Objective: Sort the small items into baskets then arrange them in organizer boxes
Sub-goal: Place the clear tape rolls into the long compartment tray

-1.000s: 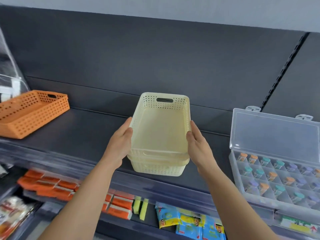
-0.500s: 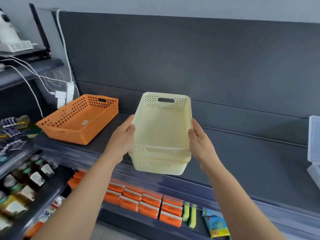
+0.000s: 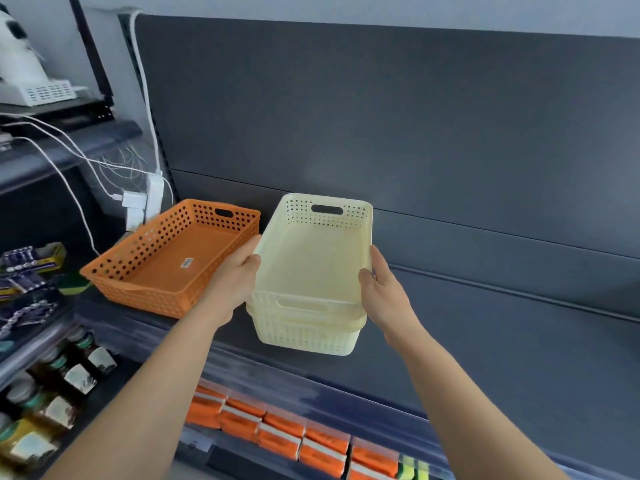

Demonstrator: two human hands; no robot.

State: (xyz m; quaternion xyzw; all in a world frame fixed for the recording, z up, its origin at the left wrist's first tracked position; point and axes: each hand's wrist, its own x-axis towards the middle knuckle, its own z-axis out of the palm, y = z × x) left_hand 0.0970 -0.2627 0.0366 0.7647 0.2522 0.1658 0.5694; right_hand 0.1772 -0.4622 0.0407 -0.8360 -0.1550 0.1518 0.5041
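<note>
Two nested cream perforated baskets [image 3: 311, 268] are held above the front of a dark shelf [image 3: 485, 334]. My left hand [image 3: 235, 275] grips their left wall and my right hand [image 3: 379, 289] grips the right wall. Both baskets look empty. An orange perforated basket [image 3: 166, 268] sits on the shelf just left of them, empty except for a small label on its floor; my left hand is close to its right rim.
White cables and chargers [image 3: 138, 199] hang at the left by the shelf post. Small bottles [image 3: 69, 372] and battery packs [image 3: 27, 261] fill the left shelves. Orange packets [image 3: 277, 434] line the lower shelf. The dark back panel [image 3: 415, 133] rises behind.
The view has swung left: the clear organizer box left the frame on the right, and the orange basket now lies right beside the cream baskets. My hands keep the same grip.
</note>
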